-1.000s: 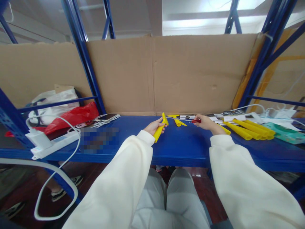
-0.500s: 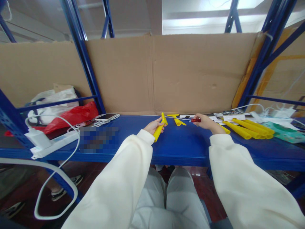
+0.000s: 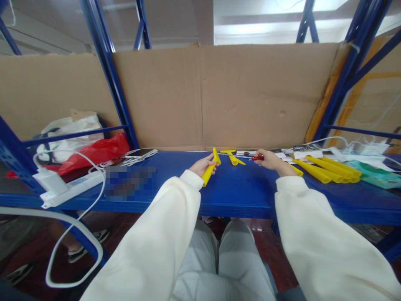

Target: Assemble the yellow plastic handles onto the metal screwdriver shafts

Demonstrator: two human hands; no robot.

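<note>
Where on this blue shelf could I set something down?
Bare blue shelf shows between the left hand and right hand, nearer than the loose yellow pieces; another patch lies between the phone and left hand. It's crowded right, around the yellow tubes, and far left, around the power strip.

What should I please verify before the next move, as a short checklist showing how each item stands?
1. Left hand gripping the yellow piece: ok.
2. Right hand holding the red handle: ok.
3. Shaft seated in the yellow piece: cannot tell; it points that way, but its far end is too small to make out.
4. Shaft clear of the loose yellow parts: cannot tell; they overlap in this view.
5. Right hand well away from the yellow tubes: not ok; one lies close by, partly hidden behind the wrist.
6. Phone away from both hands: ok, it lies well to the left.
</note>
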